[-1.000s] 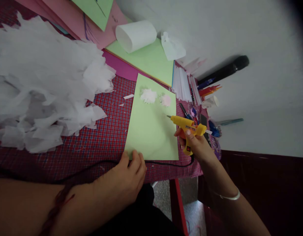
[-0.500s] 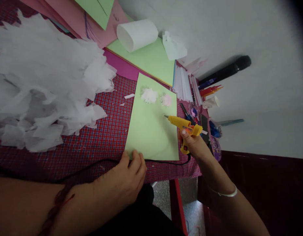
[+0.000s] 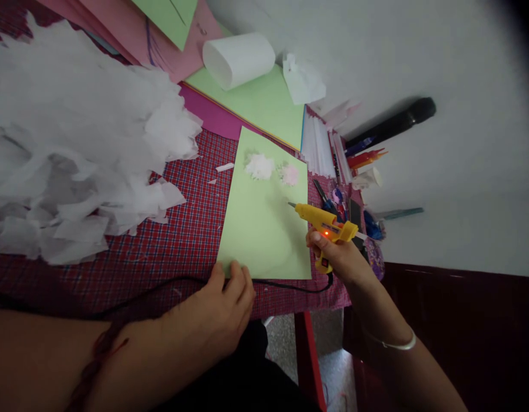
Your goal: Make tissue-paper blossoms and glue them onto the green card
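A light green card sheet [image 3: 260, 229] lies on the red checked tablecloth [image 3: 187, 234]. Near its far edge sit a white tissue tuft [image 3: 259, 166] and a pink tuft [image 3: 289, 174]. My right hand [image 3: 339, 254] is closed round a yellow glue gun [image 3: 324, 220], nozzle pointing left just over the sheet's right part, a red light glowing on its body. My left hand [image 3: 219, 312] rests at the sheet's near edge, fingers curled, fingertips pressing the corner. The gun's black cord [image 3: 285, 284] runs along the table's near edge.
A big heap of white tissue strips [image 3: 75, 143] fills the left. Pink and green card sheets [image 3: 256, 100], a white paper roll [image 3: 239, 60], glue sticks [image 3: 318, 146], scissors and pens [image 3: 365, 157] lie at the back and right by the white wall. The table edge is close to me.
The glue gun has tipped slightly and shifted a little right, and its red light now shows. My left hand stays on the sheet's near edge.
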### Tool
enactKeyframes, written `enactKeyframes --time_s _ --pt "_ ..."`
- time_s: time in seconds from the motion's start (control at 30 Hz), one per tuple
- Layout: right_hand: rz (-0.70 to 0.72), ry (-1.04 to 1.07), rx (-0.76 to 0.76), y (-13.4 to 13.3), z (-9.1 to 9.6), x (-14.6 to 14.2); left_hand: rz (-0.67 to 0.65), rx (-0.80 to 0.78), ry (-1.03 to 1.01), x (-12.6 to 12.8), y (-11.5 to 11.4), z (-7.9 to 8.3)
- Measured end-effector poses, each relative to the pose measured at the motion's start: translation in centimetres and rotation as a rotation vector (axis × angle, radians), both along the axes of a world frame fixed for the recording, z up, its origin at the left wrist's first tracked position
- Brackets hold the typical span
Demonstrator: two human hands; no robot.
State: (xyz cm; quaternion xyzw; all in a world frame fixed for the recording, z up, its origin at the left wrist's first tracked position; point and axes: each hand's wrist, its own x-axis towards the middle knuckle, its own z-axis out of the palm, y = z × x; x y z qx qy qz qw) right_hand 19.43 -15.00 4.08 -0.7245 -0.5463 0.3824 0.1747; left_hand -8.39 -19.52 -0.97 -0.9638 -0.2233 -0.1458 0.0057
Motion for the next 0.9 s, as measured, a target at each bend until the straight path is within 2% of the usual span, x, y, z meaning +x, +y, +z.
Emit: enactKeyframes --time_s 0.1,0.23,0.33,0.57,0.67,0.77,0.9 --pt "0.015 0.042 -0.027 -0.2 -0.4 0.3 -0.003 0.004 0.015 0.0 -0.1 0.0" --pt "0.029 0.244 -0.099 -0.5 -0.1 0.2 0.010 -0.002 0.009 0.1 -0.2 0.0" --pt "0.012 0.372 -0.096 -0.6 0.3 0.0 -0.004 -0.008 0.018 0.0 -0.1 -0.1" --pt "-0.056 0.371 -0.061 -0.5 -0.3 -0.3 -0.015 -0.085 0.036 0.2 0.3 0.4" --pt "-0.059 0.367 -0.040 -0.7 -0.5 -0.2 -0.046 -0.260 0.037 0.2 1.3 1.5" --pt "-0.040 0.377 -0.033 -1.0 -0.5 0.0 -0.062 -0.578 0.012 -0.1 4.3 3.7" --pt "-0.016 0.427 0.006 -1.1 -0.4 -0.2 0.186 -0.906 -0.323 0.8 10.1 6.9"
